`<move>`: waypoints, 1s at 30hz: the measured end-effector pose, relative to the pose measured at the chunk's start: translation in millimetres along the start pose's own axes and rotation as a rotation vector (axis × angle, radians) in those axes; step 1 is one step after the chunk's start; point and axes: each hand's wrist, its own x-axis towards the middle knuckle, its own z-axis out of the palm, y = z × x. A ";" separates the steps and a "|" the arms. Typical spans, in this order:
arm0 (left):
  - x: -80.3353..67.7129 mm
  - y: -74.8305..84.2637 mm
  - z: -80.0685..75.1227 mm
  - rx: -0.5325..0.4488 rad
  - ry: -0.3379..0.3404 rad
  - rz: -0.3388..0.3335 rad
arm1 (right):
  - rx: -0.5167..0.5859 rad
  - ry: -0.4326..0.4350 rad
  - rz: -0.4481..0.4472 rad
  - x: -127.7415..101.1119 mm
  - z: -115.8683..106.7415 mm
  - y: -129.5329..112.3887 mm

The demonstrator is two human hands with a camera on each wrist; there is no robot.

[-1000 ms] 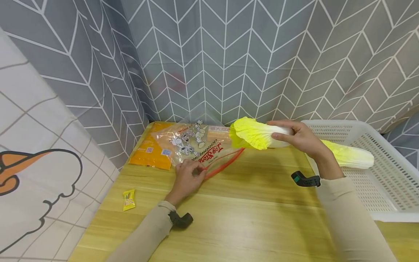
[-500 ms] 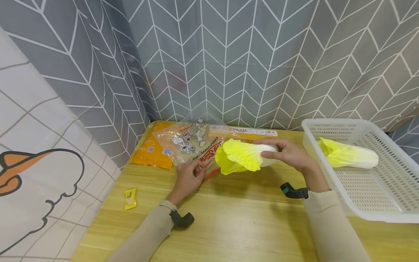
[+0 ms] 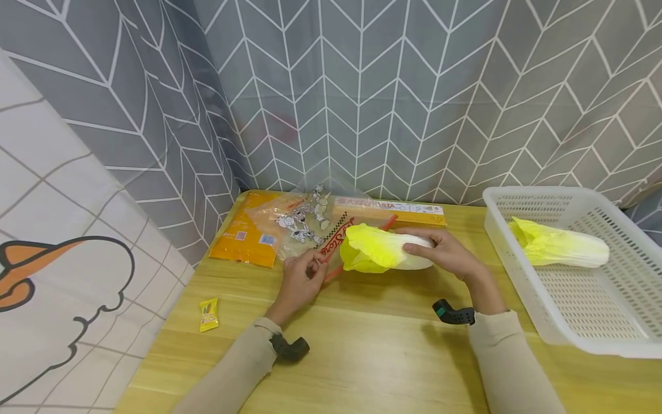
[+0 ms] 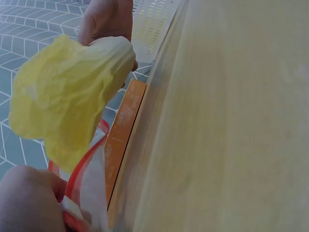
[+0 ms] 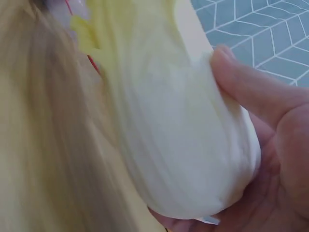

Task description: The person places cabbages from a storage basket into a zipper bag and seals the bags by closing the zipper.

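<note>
right hand [image 3: 449, 253] grips cabbage [image 3: 374, 247] at white base [image 3: 415, 262], likely the firmest hold; left hand [image 3: 300, 283] pinches bag [image 3: 307, 221] near back edge of worktop [image 3: 362, 362]

Includes two cabbages [image 3: 383, 250] [image 3: 566, 246], one basket [image 3: 620, 348], one printed bag [image 3: 310, 221], one orange packet [image 3: 245, 247], one long box [image 3: 414, 217], one yellow sachet [image 3: 209, 314], two wrist devices [image 3: 291, 348] [image 3: 454, 314], one table [image 3: 372, 356].
</note>
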 end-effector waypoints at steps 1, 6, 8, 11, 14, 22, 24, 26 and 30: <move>0.2 -0.2 -0.1 -0.011 -0.002 0.010 | 0.009 0.015 0.006 0.8 2.0 0.5; 1.1 -1.0 -0.5 -0.063 -0.017 0.029 | 0.048 0.068 -0.027 5.4 14.8 2.2; 1.3 -1.1 -0.5 -0.078 -0.015 0.035 | 0.047 0.095 -0.060 7.3 20.9 2.9; 1.4 -1.2 -0.6 -0.096 -0.007 0.050 | 0.009 0.154 -0.110 10.5 30.6 4.9; 0.9 -1.6 -0.4 -0.115 0.005 0.047 | -0.038 0.207 -0.163 14.5 39.0 7.5; -0.4 3.4 1.6 -0.168 0.075 -0.063 | -0.131 0.197 -0.288 12.6 43.9 9.3; -0.4 5.2 1.8 -0.151 0.100 -0.084 | -0.167 0.179 -0.315 11.9 43.3 8.1; -0.4 10.8 -0.4 -0.141 0.121 -0.072 | -0.194 0.167 -0.331 11.6 43.0 6.0; 0.1 7.6 0.1 -0.107 0.159 0.012 | -0.263 0.168 -0.363 11.4 43.7 -0.1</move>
